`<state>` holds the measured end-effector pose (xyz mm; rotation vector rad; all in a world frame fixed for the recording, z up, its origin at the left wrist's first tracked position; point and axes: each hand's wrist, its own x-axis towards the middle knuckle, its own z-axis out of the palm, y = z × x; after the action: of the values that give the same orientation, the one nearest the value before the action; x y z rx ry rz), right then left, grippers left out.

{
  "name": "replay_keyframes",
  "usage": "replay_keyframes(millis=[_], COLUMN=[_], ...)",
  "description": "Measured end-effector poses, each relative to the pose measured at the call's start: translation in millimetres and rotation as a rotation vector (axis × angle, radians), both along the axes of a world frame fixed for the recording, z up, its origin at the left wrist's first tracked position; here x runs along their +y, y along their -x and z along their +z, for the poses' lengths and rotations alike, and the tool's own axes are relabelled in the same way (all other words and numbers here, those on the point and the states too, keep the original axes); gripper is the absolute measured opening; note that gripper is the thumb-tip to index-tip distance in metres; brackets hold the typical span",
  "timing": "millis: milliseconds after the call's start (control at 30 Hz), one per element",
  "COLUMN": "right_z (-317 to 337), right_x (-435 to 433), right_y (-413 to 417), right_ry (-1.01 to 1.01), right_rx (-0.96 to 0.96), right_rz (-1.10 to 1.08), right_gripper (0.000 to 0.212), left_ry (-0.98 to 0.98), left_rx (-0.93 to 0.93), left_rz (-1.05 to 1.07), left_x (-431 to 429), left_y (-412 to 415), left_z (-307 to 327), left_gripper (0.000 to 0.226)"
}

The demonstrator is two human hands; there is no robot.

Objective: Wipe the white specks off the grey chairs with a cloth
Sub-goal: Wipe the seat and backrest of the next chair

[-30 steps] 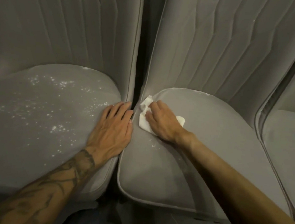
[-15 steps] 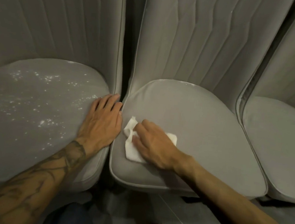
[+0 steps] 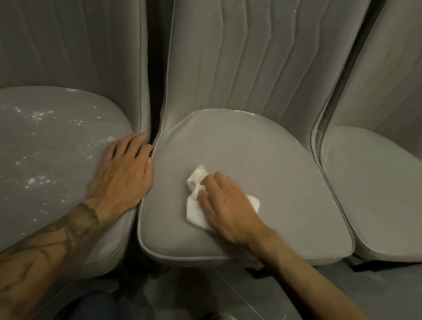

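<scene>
Middle seat (image 3: 267,164) open right of and behind cloth (image 3: 194,214); backrest (image 3: 250,62) walls far side; left hand (image 3: 123,175) flanks left edge.

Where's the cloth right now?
In the head view, the white cloth lies on the middle chair's seat, left of centre, under the right hand.
</scene>
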<state>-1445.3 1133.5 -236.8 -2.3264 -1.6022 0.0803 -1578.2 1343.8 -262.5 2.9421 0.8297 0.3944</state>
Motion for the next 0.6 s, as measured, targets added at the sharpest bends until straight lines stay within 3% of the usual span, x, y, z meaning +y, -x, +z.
replay_keyframes(millis=[167,267,367,533,600], right_z=[-3.6,-11.5,-8.3,-5.3,-8.8], right_x=[-17.1,-2.6,-12.6,-27.9,-12.0], right_y=[-12.2,43.3,40.4,23.2,59.2], right_ry=[0.024,-0.062,-0.033,-0.019,-0.029], right_rx=[-0.095,-0.049,-0.036,-0.064,-0.050], right_rz=[-0.395,-0.245,-0.142,-0.447,-0.352], right_gripper=[0.029,0.027,0.026,0.026,0.028], left_ry=[-0.006,0.002,0.025,0.026,0.020], left_rx=[-0.035,-0.024,-0.014,-0.014,-0.018], left_rz=[0.001,0.000,-0.006,-0.009,-0.006], left_x=[-1.6,-1.8,-1.6,-2.0,-2.0], left_y=[-1.1,-1.0,0.4,-0.2,-0.3], left_z=[0.0,0.3,0.4,0.7,0.3], left_gripper=[0.045,0.047,0.050,0.050,0.049])
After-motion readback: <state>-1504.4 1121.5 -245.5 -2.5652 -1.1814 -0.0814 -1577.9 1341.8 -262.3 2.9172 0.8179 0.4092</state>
